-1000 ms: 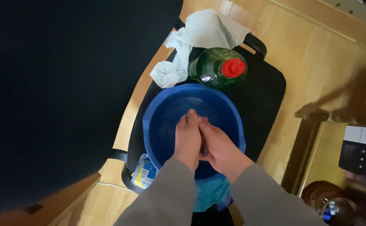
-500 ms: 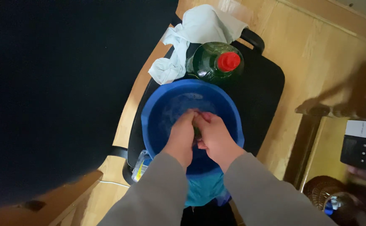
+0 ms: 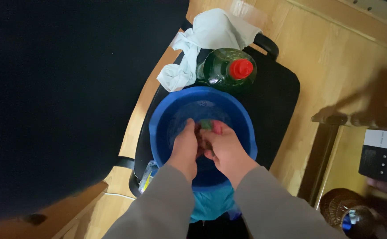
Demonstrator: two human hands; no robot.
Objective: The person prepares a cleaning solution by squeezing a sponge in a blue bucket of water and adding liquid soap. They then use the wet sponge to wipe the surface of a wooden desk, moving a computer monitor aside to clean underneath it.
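Wooden floor [image 3: 335, 57] spreads pale under everything, and a big dark mass fills the nine o'clock half of the view; I cannot tell what it is. On the floor stands a black chair [image 3: 282, 88] and on its seat sits a blue basin [image 3: 167, 110]. At twelve o'clock from the basin stands a green bottle [image 3: 222, 71] with a red cap, touching the rim, and a white cloth [image 3: 211, 33] lies draped beyond it. A dark box [image 3: 379, 155] sits at three o'clock. Over the basin's middle, the left hand [image 3: 184, 146] and right hand [image 3: 222, 148] press together, both closed around a small green thing [image 3: 206, 124] peeping out at their fingertips. It looks like rubbing or washing; more of it would call for firm, even pressure over the basin.
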